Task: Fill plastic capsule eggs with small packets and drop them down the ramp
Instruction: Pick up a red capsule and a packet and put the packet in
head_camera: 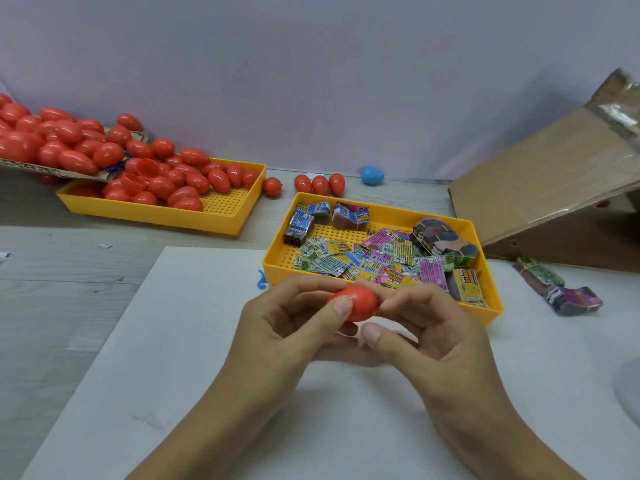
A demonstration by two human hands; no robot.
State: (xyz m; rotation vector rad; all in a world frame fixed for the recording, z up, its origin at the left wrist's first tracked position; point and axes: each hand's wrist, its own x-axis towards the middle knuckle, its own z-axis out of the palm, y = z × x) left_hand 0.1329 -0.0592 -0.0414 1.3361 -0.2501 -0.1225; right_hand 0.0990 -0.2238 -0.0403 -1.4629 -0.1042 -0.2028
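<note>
From the head camera, a red capsule egg [358, 304] is held between both hands above the white board [173, 358], just in front of the near edge of the packet tray [485, 317]. Its long axis runs roughly left to right, and its rounded end faces the camera. The left hand [287, 327] grips the egg's left part, thumb on the near side and fingers curled behind. The right hand [436, 334] pinches the right part with fingertips over the top, its thumb just below the egg.

The packet tray holds loose and bundled small packets [377, 261]. At the bench's far left, a second yellow tray [221, 216] and a cardboard sheet hold many red eggs [69, 140]. A cardboard ramp [554, 174] slopes at the far right edge. A blue egg [372, 175] lies by the back wall.
</note>
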